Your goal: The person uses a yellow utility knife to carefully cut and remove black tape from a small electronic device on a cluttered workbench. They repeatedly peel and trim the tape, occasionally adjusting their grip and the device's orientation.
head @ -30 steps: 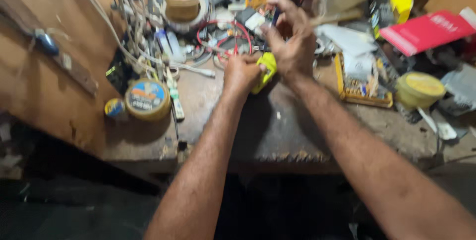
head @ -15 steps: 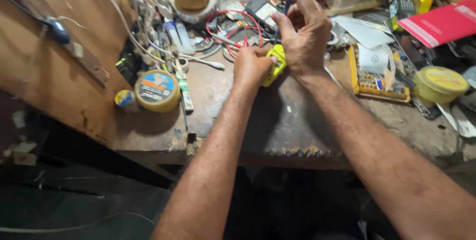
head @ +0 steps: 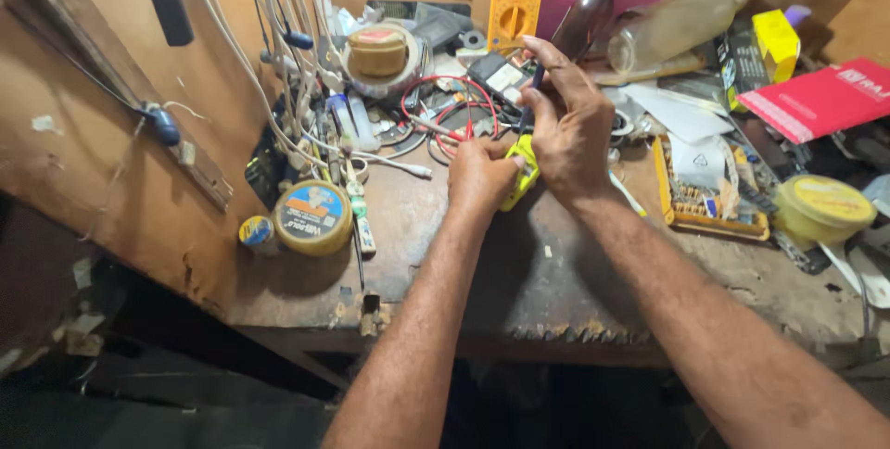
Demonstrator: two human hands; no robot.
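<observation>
Hands meet at the middle of a cluttered wooden table [head: 556,282]. The left hand [head: 479,176] keeps a clenched grip on a small yellow device [head: 521,174], pressing it down on the table surface. The right hand [head: 567,129] is just beside it, touching the device's upper edge, its grip pinched around a thin dark tool [head: 529,101] that points down toward the device. Red wires [head: 445,115] loop just behind the hands. A yellow multimeter [head: 515,6] stands against the back wall, with a dark bottle [head: 586,15] beside it. A round tin [head: 312,217] sits near the left edge, a yellow-lidded tub [head: 823,208] well apart on the right, and a red booklet [head: 820,97] lies behind it.
</observation>
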